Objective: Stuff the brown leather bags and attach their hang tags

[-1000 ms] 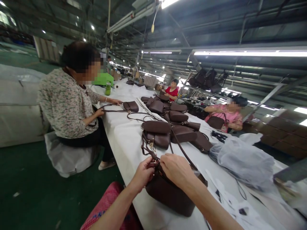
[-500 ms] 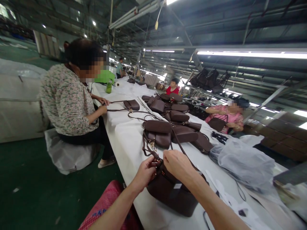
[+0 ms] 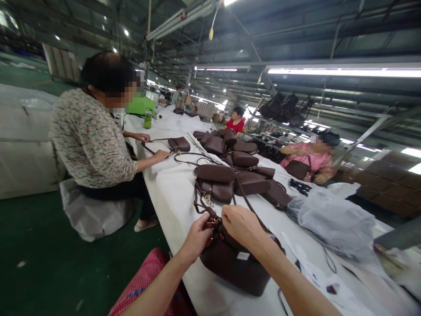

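Observation:
A dark brown handbag with a small white label lies on the white-covered table in front of me. My left hand pinches the bag's strap beside its gold-coloured metal fitting. Curled closed at the bag's upper edge is my right hand; what its fingers grip is hidden behind the knuckles. Just beyond my hands rests another brown bag with gold hardware, and an oval-based brown bag lies on top of it.
Several more brown bags are heaped along the table. To the right lies crumpled clear plastic. At the left a seated co-worker handles a small brown bag. Another person in pink holds a bag across the table.
My hands stay at the same place on the bag. The left co-worker's near hand has moved right along the strap toward the small bag. The person in pink has lowered a hand slightly.

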A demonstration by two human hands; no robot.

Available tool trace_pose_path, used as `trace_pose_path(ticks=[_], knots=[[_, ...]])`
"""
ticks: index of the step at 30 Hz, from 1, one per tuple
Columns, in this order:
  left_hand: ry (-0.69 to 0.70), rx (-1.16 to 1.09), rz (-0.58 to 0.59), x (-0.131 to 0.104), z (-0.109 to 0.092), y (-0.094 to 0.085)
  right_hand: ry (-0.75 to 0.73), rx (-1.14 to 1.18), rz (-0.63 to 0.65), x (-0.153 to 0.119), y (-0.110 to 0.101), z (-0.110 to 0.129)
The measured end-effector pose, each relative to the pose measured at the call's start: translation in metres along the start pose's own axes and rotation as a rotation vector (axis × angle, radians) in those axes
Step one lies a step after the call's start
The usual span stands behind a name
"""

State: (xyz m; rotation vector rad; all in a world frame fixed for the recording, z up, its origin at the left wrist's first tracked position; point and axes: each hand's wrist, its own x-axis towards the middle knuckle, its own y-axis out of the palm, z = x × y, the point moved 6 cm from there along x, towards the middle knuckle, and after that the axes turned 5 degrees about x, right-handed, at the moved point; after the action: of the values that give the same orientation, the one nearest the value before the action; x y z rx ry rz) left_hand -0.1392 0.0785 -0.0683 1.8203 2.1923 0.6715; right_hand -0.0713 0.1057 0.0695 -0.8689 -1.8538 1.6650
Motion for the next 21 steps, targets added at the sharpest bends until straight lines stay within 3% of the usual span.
trace_pose_path(ticks=[5, 12, 21], knots=[[-0.058, 0.002, -0.019, -0.003, -0.003, 0.001, -0.062, 0.057, -0.028, 0.002, 0.000, -0.007], [-0.026, 0.045, -0.048, -0.002, -0.008, 0.000, -0.078, 0.076, -0.028, 0.004, -0.001, -0.010], [0.159, 0.124, -0.006, 0.003, -0.026, 0.007, -0.105, -0.094, 0.065, 0.012, -0.004, 0.015]])
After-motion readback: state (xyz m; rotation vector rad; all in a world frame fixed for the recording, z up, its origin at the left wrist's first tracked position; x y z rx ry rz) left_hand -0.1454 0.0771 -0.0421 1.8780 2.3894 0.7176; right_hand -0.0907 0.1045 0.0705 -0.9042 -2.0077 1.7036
